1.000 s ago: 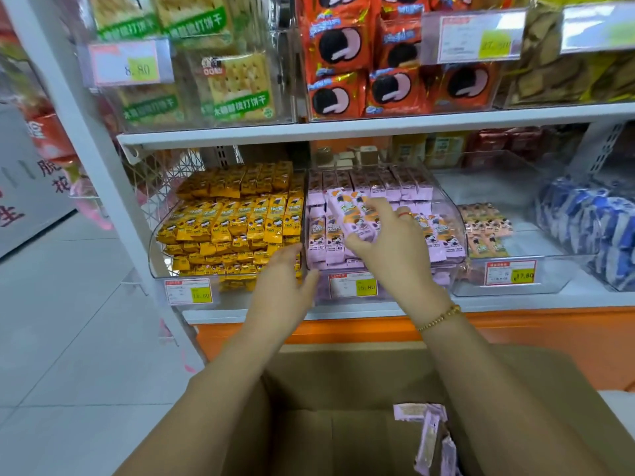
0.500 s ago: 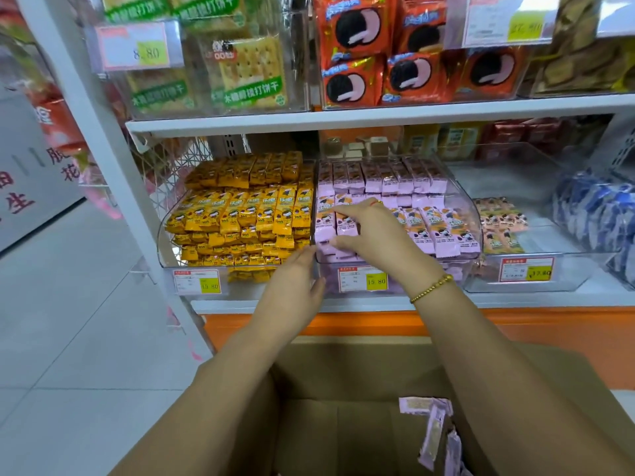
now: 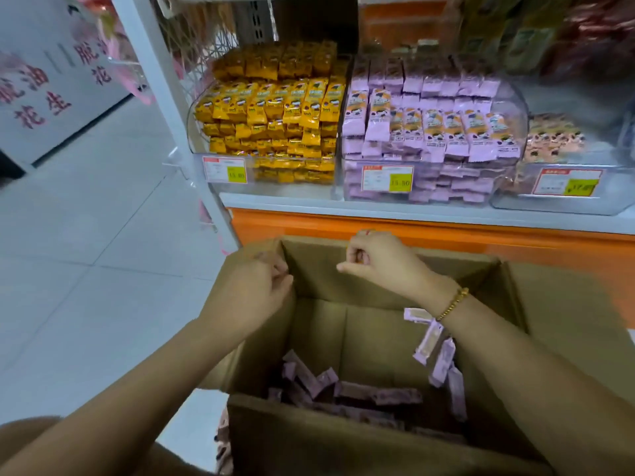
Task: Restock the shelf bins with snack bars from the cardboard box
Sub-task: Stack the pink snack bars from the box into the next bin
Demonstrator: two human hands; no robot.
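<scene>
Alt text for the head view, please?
The left hand and right hand, fingers curled and empty, hover over an open cardboard box with purple snack bars inside. Behind, the purple bin and yellow bin look full.

Open box of purple bars under two full bins.
The brown cardboard box (image 3: 378,451) stands open below the shelf. Purple snack bars (image 3: 347,389) lie in a loose heap at its bottom, and a few lean on its right wall. Up on the shelf, the clear middle bin (image 3: 347,182) is stacked high with the same purple bars. The clear left bin (image 3: 196,142), touching it, is full of yellow bars.
</scene>
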